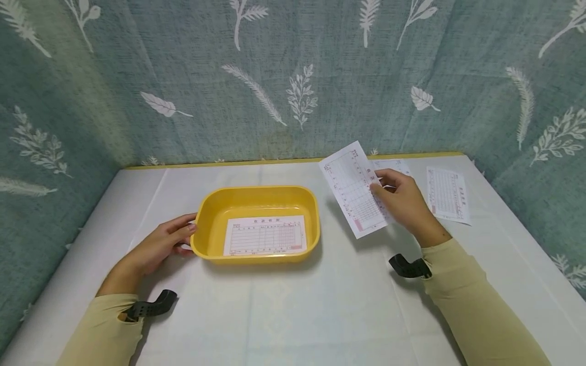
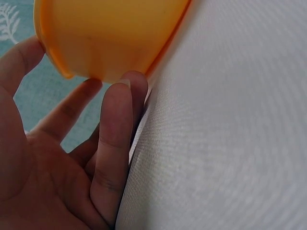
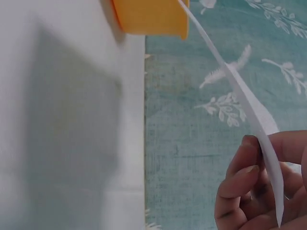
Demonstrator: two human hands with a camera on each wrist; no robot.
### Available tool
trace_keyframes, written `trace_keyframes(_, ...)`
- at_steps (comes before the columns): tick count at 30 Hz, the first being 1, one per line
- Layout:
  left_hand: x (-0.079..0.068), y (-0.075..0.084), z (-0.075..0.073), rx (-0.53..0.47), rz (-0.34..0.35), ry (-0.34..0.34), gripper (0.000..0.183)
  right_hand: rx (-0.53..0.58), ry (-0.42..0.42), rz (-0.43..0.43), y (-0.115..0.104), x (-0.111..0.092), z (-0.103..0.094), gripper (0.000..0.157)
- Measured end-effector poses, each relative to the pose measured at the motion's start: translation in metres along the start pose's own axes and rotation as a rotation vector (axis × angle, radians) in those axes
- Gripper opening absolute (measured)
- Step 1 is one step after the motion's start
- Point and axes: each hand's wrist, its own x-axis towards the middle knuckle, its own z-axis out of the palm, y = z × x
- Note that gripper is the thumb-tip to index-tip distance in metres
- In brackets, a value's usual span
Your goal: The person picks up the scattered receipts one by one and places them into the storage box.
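Observation:
A yellow plastic tray (image 1: 256, 259) stands on the table with one printed receipt slip (image 1: 265, 235) lying flat inside. At its left end my left hand (image 1: 160, 244) touches the rim and outer wall with the fingertips; in the left wrist view those fingers (image 2: 115, 115) are fairly straight against the yellow wall. To the right of the tray, my right hand (image 1: 403, 198) pinches a second receipt slip (image 1: 350, 190) between thumb and fingers. This slip is tilted above the table and casts a shadow; the right wrist view shows the slip (image 3: 254, 115) nearly edge-on.
Behind my right hand lies another paper slip (image 1: 393, 165), partly covered. A further printed slip (image 1: 448, 195) lies to the right of it. The white-covered table (image 1: 284, 315) ends at a yellow back edge (image 1: 220, 163) before a leaf-patterned green curtain (image 1: 192, 66).

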Motion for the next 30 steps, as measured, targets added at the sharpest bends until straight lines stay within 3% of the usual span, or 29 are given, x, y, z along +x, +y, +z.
trace_keyframes(11, 0.000, 0.000, 0.000, -0.009, 0.000, -0.009, 0.063, 0.044, 0.068, -0.039, -0.002, -0.004, 0.005, 0.030)
trace_keyframes(30, -0.001, -0.001, 0.000, 0.001, 0.014, -0.007, 0.061, 0.138, 0.015, -0.058, -0.011, -0.009, 0.013, 0.033)
